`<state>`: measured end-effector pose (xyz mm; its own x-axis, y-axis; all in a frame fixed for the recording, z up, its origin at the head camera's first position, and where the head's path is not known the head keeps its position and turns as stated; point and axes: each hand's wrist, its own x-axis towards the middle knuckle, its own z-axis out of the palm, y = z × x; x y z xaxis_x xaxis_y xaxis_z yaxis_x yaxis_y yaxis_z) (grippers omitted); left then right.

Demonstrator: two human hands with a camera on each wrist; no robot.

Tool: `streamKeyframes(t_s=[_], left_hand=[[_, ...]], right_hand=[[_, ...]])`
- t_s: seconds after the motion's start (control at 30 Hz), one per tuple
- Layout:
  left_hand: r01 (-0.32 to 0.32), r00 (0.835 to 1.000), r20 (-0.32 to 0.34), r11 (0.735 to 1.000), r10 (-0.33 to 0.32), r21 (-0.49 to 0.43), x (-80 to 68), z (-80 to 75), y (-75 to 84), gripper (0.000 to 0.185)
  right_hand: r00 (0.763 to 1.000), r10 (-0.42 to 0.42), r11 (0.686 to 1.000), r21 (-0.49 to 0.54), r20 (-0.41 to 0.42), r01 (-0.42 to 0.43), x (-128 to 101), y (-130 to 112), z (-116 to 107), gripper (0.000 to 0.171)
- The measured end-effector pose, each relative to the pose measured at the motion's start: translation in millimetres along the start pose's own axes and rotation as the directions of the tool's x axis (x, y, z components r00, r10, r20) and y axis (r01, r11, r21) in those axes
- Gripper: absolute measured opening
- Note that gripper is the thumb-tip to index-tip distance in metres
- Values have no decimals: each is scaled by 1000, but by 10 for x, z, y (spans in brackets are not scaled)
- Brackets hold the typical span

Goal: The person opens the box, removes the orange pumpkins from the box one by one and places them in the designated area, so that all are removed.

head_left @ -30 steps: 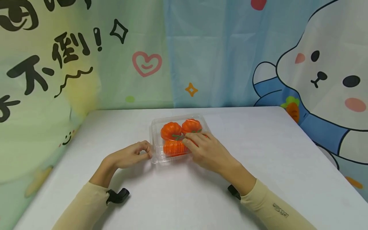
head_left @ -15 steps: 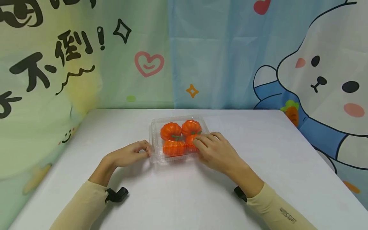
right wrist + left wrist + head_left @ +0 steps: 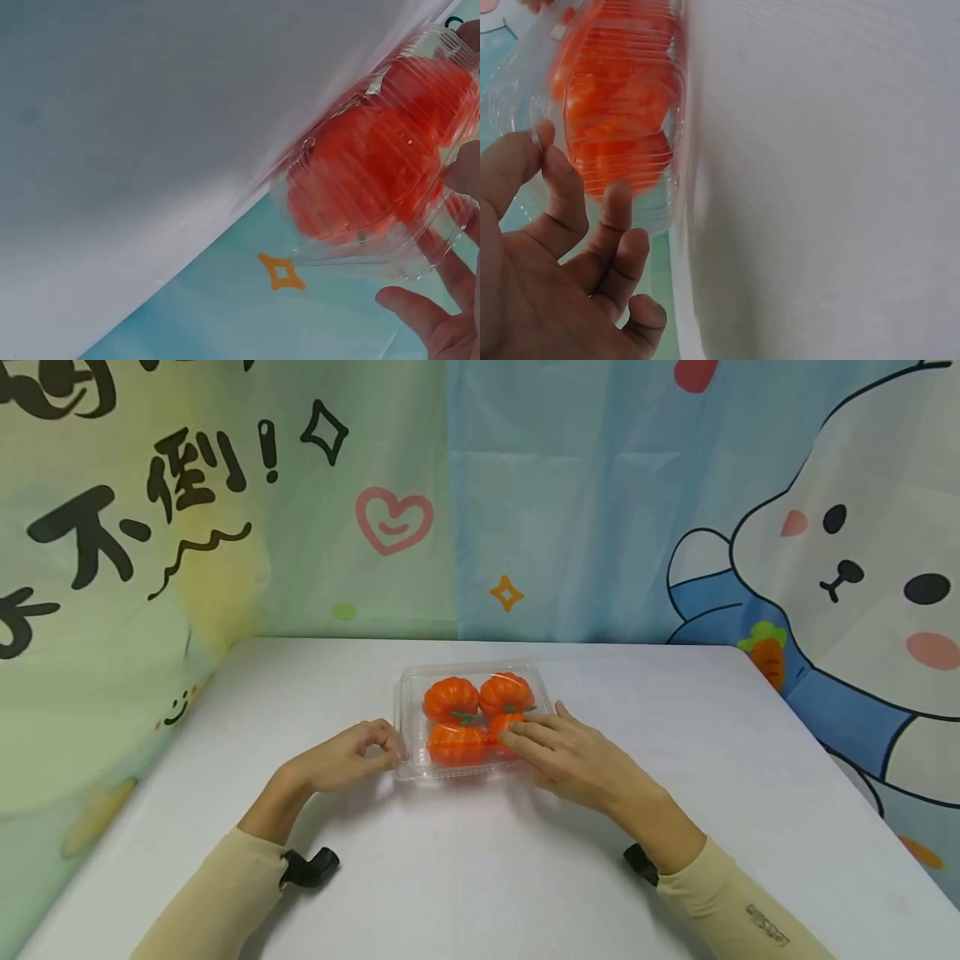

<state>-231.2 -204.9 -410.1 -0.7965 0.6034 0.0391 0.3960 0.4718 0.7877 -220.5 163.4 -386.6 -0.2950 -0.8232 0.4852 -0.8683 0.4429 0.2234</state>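
Note:
A clear plastic clamshell box (image 3: 414, 772) sits toward the far side of the white table, with several orange toy pumpkins (image 3: 452, 698) inside. At its left side is my left hand (image 3: 351, 757). In the left wrist view the thumb and index fingertip pinch the edge of the plastic, while the other fingers curve loosely beside the box (image 3: 657, 214). My right hand (image 3: 573, 764) lies over the near right corner, its fairly straight fingers covering part of one pumpkin. Seen from the right wrist, fingers of that hand (image 3: 448, 322) show partly through the plastic.
The white table (image 3: 465, 868) extends around the box on every side. Behind it hangs a cartoon backdrop (image 3: 585, 527) with a white animal and lettering. A black wrist camera (image 3: 311, 867) sticks out from the left sleeve.
My right hand has slid right along the box, off the middle, uncovering more of the pumpkins, and its fingers have straightened. The left hand stays at the left edge.

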Motion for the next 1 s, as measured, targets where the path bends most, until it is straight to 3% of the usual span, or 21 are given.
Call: streamKeyframes(t_s=[0.33, 0.57, 0.8, 1.0], left_hand=[[27, 999, -30, 1000, -27, 3, 30, -5, 57, 12], [-1, 996, -93, 991, 14, 136, 87, 73, 94, 14], [-17, 993, -113, 987, 35, 157, 65, 54, 97, 19], [12, 994, -107, 994, 0, 112, -12, -1, 78, 19]], right_hand=[[998, 35, 996, 79, 46, -38, -32, 20, -86, 62], [999, 6, 995, 103, -42, -1, -2, 66, -95, 59], [998, 49, 987, 156, -51, -41, -20, 210, -268, 59], [984, 101, 972, 225, -149, -65, -25, 361, -407, 56]])
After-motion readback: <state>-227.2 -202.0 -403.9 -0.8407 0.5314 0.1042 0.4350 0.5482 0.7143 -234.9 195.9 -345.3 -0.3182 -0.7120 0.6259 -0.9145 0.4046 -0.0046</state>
